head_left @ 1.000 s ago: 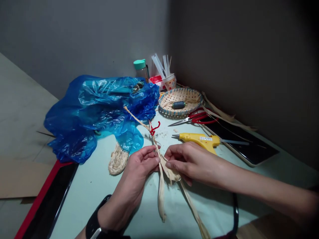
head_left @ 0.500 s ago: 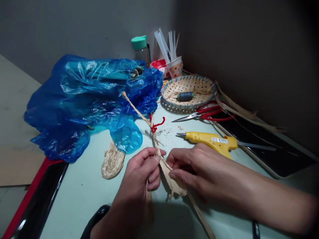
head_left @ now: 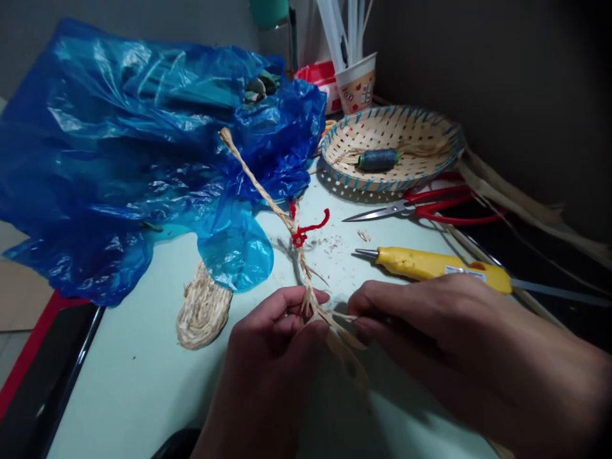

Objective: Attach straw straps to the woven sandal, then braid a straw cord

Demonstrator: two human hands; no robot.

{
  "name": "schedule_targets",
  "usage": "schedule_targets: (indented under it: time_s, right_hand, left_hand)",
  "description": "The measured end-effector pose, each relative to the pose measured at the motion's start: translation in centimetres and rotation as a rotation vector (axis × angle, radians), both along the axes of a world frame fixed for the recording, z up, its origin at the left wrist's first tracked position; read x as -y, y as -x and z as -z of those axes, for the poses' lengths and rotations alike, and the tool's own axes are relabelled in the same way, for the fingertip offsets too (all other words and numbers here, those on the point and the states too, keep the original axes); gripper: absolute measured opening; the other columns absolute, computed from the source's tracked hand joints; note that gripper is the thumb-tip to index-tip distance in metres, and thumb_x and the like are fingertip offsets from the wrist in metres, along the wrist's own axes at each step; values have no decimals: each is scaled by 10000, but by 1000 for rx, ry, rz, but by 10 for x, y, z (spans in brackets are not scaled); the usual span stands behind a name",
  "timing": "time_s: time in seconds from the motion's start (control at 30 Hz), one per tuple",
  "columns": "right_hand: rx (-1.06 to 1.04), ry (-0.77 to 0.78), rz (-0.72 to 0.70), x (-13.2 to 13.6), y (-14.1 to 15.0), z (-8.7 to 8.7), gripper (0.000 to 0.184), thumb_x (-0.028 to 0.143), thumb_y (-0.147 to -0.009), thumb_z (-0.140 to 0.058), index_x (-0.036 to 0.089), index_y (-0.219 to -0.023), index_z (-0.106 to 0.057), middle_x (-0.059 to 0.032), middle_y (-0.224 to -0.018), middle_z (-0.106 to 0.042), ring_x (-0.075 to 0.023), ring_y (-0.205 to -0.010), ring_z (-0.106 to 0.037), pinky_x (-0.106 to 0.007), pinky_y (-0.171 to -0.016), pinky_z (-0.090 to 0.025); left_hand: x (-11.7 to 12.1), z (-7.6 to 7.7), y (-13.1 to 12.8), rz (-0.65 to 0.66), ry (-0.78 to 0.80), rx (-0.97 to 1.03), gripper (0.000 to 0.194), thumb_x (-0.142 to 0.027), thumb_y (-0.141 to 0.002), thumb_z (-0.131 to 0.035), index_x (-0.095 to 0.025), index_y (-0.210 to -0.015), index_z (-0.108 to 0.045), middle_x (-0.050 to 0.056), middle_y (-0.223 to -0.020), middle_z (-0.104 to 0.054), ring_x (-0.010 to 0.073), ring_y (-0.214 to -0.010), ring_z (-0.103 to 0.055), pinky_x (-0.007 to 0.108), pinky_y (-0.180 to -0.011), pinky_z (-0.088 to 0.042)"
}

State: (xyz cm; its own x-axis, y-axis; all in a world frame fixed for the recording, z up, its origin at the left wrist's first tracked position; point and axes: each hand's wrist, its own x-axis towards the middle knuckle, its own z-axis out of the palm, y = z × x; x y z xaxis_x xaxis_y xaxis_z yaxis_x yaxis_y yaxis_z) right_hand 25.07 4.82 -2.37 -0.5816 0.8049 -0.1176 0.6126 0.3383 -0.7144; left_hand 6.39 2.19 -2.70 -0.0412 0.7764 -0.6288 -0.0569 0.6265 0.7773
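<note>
A braid of pale dried plant fibre runs from over the blue bag down to my hands, tied near its middle with a red fuzzy cord. My left hand is closed, pinching the braid's lower end between thumb and fingers. Loose strips fan out from that pinch. With thumb and forefinger pressed together, my right hand grips one thin strip and holds it out to the right. The lower ends of the other strips are blurred in shadow.
A blue plastic bag fills the back left, beside a coiled flat fibre braid. On the right lie a yellow glue gun, red-handled scissors and a woven basket with a thread spool. Behind stands a paper cup of glue sticks.
The view has moved closer and lower. My right hand has gone from the wide husk strip beside the braid to drawing a thin strip out rightward. My left hand still pinches the braid.
</note>
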Motion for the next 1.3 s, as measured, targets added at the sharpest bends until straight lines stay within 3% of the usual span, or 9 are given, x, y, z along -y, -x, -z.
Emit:
schedule_targets:
  time_s: [0.2,0.5,0.67,0.83,0.97,1.13,1.3]
  right_hand:
    - [70,37,0,1,-2,-10,128,349,-983,-504,283,-923,-596,30,-751,-632,-136,-614,-573,-270,-502,-377]
    - [79,100,-22,1,-1,-14,244,369,-1022,-424,246,-879,-578,-6,-790,-622,-142,-651,-576,-283,-559,-423]
    - [79,74,-8,3,0,-10,274,459,-1002,-440,259,-880,-582,1,-759,-619,-156,-645,-573,-283,-538,-407]
    - [22,23,-52,-1,5,-5,254,384,-1000,-448,252,-843,-598,7,-702,-621,-154,-588,-566,-280,-478,-353]
    - [0,22,-74,-3,7,-6,197,235,-964,-475,241,-818,-607,7,-706,-638,-152,-583,-576,-283,-518,-382]
    - [57,16,-87,0,7,-4,237,276,-987,-436,241,-822,-603,6,-680,-610,-152,-581,-559,-286,-533,-384]
    - [63,23,-122,4,12,-7,217,257,-989,-437,231,-873,-619,-3,-715,-637,-154,-613,-585,-276,-593,-408]
  left_hand:
    - [1,-1,0,7,-11,45,332,-337,-694,-775,-214,-998,-725,7,-589,-620,179,-585,-591,231,-530,-400]
    - [3,-1,0,-2,-27,92,319,-328,-690,-765,-221,-987,-719,12,-607,-597,220,-632,-616,273,-565,-448]
    - [3,-2,0,38,-24,73,302,-350,-719,-732,-226,-993,-712,14,-609,-578,214,-622,-600,279,-568,-455]
    - [4,-1,-1,-14,-32,144,351,-317,-685,-777,-207,-1012,-717,7,-622,-549,169,-587,-544,295,-612,-487]
    - [2,-6,0,-98,34,347,279,-311,-755,-724,-161,-991,-724,-2,-544,-530,111,-478,-474,203,-477,-414]
    - [-2,-12,4,-54,62,394,101,-222,-800,-677,-135,-845,-700,4,-491,-565,101,-408,-499,195,-446,-437]
    - [-1,-3,5,-23,-29,364,200,-250,-729,-769,-146,-868,-671,22,-563,-630,94,-432,-527,183,-445,-414]
